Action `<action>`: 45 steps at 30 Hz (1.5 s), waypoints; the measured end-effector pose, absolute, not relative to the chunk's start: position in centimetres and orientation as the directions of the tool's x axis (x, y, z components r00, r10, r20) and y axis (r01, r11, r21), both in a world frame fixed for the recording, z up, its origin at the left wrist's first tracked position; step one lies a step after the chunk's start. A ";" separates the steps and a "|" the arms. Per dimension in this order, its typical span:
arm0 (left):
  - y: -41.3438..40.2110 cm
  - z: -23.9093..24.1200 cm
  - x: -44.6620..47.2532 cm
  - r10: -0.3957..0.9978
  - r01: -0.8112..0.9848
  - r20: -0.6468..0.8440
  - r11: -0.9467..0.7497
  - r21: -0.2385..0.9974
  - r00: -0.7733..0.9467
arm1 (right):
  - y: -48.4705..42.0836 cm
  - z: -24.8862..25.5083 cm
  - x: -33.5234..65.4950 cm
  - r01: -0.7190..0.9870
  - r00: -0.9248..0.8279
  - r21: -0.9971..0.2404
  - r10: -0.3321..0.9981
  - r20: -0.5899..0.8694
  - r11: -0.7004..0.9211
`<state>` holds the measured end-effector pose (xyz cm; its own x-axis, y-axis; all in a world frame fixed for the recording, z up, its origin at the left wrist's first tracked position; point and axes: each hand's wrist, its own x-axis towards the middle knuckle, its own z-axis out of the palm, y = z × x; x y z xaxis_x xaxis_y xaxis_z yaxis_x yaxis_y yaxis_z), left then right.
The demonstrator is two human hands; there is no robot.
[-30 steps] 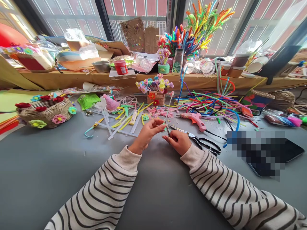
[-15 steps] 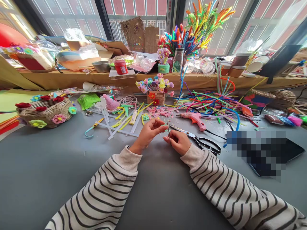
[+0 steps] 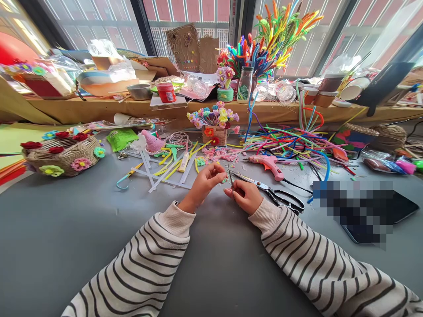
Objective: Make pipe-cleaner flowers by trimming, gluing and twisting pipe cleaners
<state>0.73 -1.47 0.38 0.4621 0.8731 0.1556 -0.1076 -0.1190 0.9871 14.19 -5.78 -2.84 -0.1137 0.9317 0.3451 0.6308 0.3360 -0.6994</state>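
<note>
Our right hand [image 3: 245,196] pinches a thin dark stem [image 3: 230,175] upright between thumb and forefinger; our left hand [image 3: 206,180] meets it just to the left, fingertips closed on a small green bit at the stem's side. Near us the grey table [image 3: 66,237] lies smooth and open. Scissors [image 3: 274,193] lie just right of the hand, a pink glue gun [image 3: 269,164] beyond, then fuzzy pipe cleaners [image 3: 291,143]. A woven basket [image 3: 62,154] sits far left.

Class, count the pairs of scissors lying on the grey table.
1: the scissors lie just right of the right hand, black handles pointing right. Others may be hidden under the pipe-cleaner clutter.
</note>
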 end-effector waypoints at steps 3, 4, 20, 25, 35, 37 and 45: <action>-1.4 0.4 0.7 0.863 -0.098 0.167 -0.137 0.986 0.477 | -5.8 -2.8 14.2 0.627 -0.112 -0.699 0.928 0.355 0.343; -1.4 0.4 0.7 0.863 -0.097 0.167 -0.137 0.986 0.478 | -5.8 -2.8 14.2 0.628 -0.109 -0.696 0.926 0.363 0.347; -1.4 0.5 0.6 0.844 -0.093 0.099 -0.059 0.994 0.528 | -6.0 -2.5 14.4 0.565 -0.137 -0.736 0.922 0.363 0.374; -1.5 0.5 0.6 0.835 -0.093 0.098 -0.056 0.994 0.542 | -6.0 -2.7 14.4 0.550 -0.171 -0.740 0.919 0.355 0.388; -1.4 0.5 0.6 0.830 -0.092 0.101 -0.059 0.994 0.548 | -6.0 -2.6 14.4 0.585 -0.143 -0.706 0.908 0.394 0.399; -1.4 0.6 0.6 0.827 -0.086 0.109 -0.074 0.994 0.552 | -6.0 -2.6 14.3 0.569 -0.165 -0.719 0.911 0.378 0.401; -1.4 0.5 0.6 0.829 -0.089 0.087 -0.045 0.995 0.552 | -6.1 -2.6 14.4 0.600 -0.125 -0.697 0.906 0.404 0.393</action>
